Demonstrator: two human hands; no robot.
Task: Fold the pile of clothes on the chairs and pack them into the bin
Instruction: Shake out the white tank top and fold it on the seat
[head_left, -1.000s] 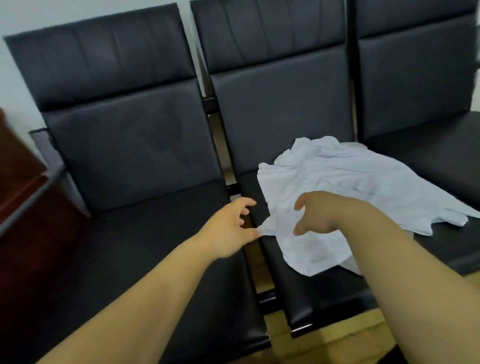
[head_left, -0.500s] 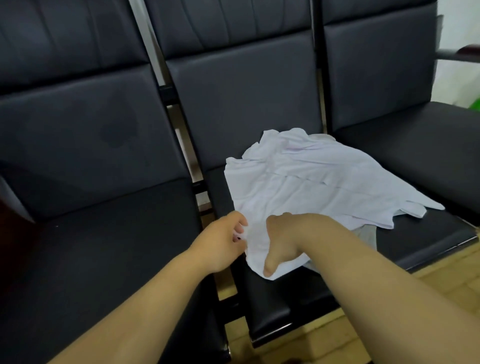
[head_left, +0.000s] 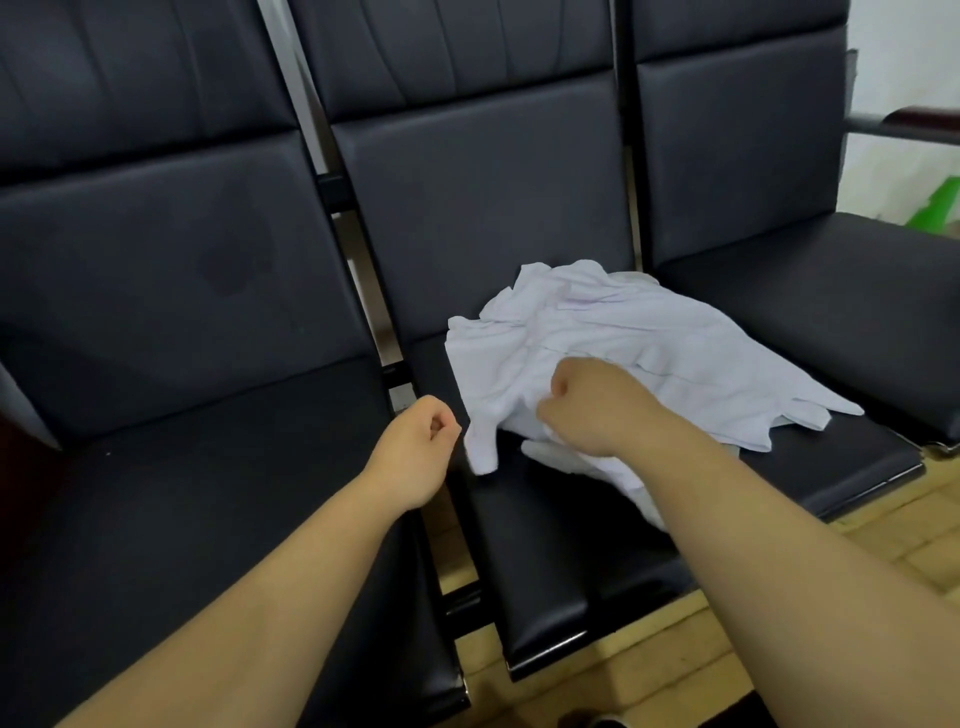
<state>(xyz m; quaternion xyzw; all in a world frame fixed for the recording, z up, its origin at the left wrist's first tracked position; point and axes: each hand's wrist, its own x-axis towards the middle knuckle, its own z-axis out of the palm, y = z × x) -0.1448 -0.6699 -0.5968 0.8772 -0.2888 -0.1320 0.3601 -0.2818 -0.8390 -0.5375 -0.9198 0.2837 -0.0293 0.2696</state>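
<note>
While the white garment (head_left: 644, 358) sprawls crumpled across the middle chair's seat (head_left: 550, 561), its far side spilling toward the seat's right edge, the right hand (head_left: 587, 405) is bunched tight on a fold near the cloth's left edge, likely to lift and shake it flat. Left hand (head_left: 415, 447) hangs curled into a loose fist just beside the dangling corner, over the gap between seats; whether it pinches any cloth, I cannot tell. No bin in sight. Left chair (head_left: 171, 467) sits bare, room for folding; that gap could swallow a sleeve.
</note>
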